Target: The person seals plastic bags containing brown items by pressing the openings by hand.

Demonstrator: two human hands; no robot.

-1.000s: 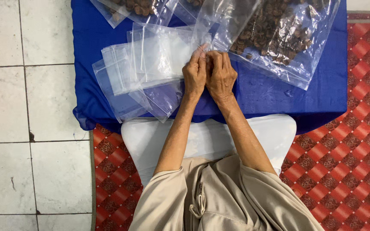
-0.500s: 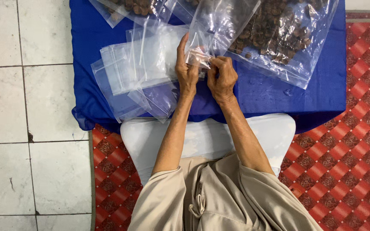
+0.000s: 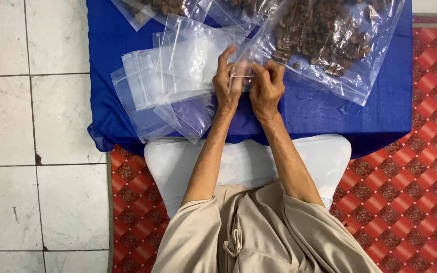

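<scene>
Near the blue surface (image 3: 127, 40) edge at 6 o'clock, our left hand (image 3: 227, 83) and right hand (image 3: 265, 86) pinch a small clear bag (image 3: 243, 68), now lower than before.

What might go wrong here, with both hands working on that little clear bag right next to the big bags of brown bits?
The small clear bag is pinched between the left hand and right hand; thin, slick plastic may slip or tear. The loose pile of empty bags reaches toward the edge of the blue cloth and might slide off. The big bag of brown pieces lies close by; a nudge may spill it, if it is open.
</scene>
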